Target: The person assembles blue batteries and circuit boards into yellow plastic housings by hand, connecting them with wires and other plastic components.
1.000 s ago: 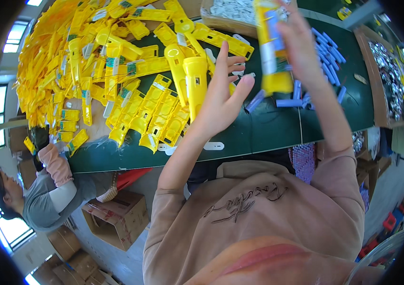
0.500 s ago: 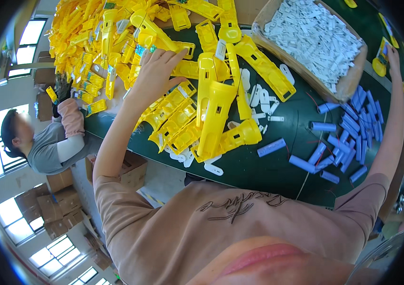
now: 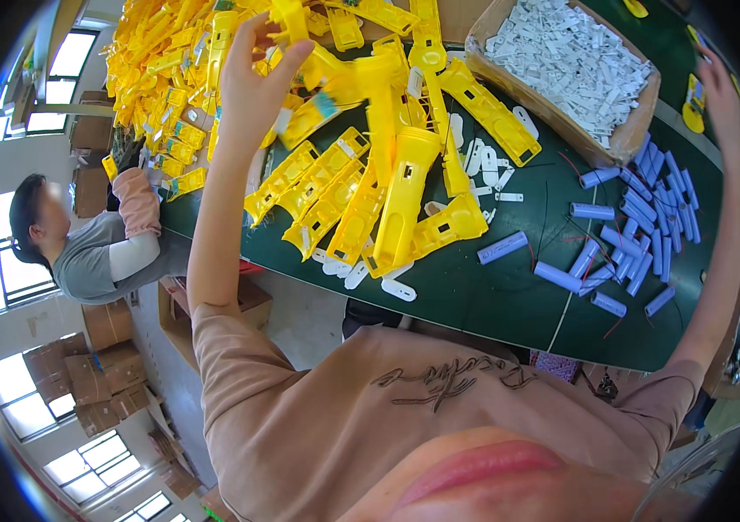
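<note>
"Yellow casing (image 3: 290, 19): where is it, exactly?"

"At the top of the view, in the gap between the thumb and fingers of the left hand (image 3: 257, 78). Blur hides whether they pinch it, so I cannot tell the grip."

"And the pose?"

"The left forearm rises almost straight up, away from the body, with the thumb spread to the right and the fingers curled."

"Which way does the casing point?"

"Its long axis seems to slope down and a little rightward from the fingers; its far end is too smeared to place."

"The right hand (image 3: 719, 96)?"

"That arm stretches far out to the right, fingers pointing away from the body, just beside a yellow part (image 3: 693, 106). I cannot tell whether it grips anything."

"What lies between the hands?"

"Nearer the body, a torch-shaped shell (image 3: 405, 200), long axis tilted, its wide round end pointing away from the person and slightly right. Then blue cylinders (image 3: 639, 222) with thin wires, on the green table (image 3: 474, 300). Beyond them, a cardboard box (image 3: 545, 103) of small white pieces (image 3: 565, 65)."

"Anyone else?"

"A co-worker in grey (image 3: 104, 252), at the left."
</note>
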Motion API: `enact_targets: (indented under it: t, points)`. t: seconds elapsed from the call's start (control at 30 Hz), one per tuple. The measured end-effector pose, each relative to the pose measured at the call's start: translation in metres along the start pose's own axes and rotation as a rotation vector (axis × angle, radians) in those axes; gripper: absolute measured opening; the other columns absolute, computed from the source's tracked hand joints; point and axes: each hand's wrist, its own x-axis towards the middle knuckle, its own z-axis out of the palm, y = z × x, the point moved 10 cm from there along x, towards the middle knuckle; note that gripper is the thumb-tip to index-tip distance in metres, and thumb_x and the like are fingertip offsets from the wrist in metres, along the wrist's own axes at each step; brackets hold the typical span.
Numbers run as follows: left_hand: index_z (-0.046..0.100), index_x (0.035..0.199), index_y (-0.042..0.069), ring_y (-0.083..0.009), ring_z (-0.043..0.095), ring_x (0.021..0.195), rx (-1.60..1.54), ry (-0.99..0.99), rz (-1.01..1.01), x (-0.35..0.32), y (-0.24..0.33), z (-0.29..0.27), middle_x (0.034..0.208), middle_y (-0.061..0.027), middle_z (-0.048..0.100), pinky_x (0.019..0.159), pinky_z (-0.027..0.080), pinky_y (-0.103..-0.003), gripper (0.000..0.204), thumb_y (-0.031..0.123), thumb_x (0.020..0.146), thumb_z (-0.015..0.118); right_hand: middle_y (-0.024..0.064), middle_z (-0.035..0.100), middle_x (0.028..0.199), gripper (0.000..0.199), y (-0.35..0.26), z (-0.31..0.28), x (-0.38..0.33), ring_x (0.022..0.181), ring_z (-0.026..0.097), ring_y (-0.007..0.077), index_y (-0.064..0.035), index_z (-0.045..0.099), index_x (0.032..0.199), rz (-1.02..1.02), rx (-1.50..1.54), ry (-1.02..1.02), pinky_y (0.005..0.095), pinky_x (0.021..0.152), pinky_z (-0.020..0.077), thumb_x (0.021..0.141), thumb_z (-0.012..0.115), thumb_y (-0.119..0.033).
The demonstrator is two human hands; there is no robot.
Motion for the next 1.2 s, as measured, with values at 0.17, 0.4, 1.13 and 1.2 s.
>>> enact_targets:
  t: [0.17,0.4,1.13,1.2]
  points:
    - [0.054,0.111,0.002,-0.0167,0.059,0.096,-0.401,0.144,-0.042,0.013,-0.017,-0.003,0.106,-0.0085,0.062,0.083,0.046,-0.029,0.039,0.025,0.083,0.069,0.0153,0.059,0.106,0.048,-0.288,0.052,-0.057,0.085,0.056,0.0181,-0.0051,0.040,0.134,-0.168,0.262,-0.387,0.0284,0.075,0.0477,0.089,0.051,-0.017]
    - [0.048,0.119,0.000,-0.0186,0.058,0.101,-0.870,0.151,-0.078,0.015,0.020,0.009,0.109,-0.0109,0.060,0.085,0.048,-0.031,0.039,0.027,0.091,0.056,0.0112,0.061,0.113,0.048,-0.399,0.108,-0.061,0.100,0.060,0.0240,-0.0137,0.053,0.127,-0.437,0.648,0.014,0.0332,0.087,0.0467,0.089,0.055,-0.043]
    - [0.034,0.140,0.006,-0.0182,0.044,0.122,-1.485,-0.121,0.098,0.008,0.014,0.017,0.135,-0.0046,0.045,0.102,0.034,-0.033,0.048,0.026,0.099,0.044,0.0046,0.058,0.115,0.041,-0.454,0.137,-0.064,0.095,0.057,0.0149,-0.0076,0.051,0.124,0.185,1.734,-0.652,0.0278,0.085,0.0428,0.097,0.046,-0.037]
    - [0.033,0.140,0.006,-0.0180,0.045,0.121,-1.617,-0.143,0.194,0.006,0.022,0.013,0.134,-0.0045,0.046,0.101,0.035,-0.033,0.048,0.027,0.099,0.044,0.0055,0.058,0.116,0.039,-0.471,0.131,-0.081,0.094,0.057,0.0158,-0.0066,0.051,0.123,0.206,1.879,-0.795,0.0290,0.085,0.0434,0.096,0.048,-0.035]
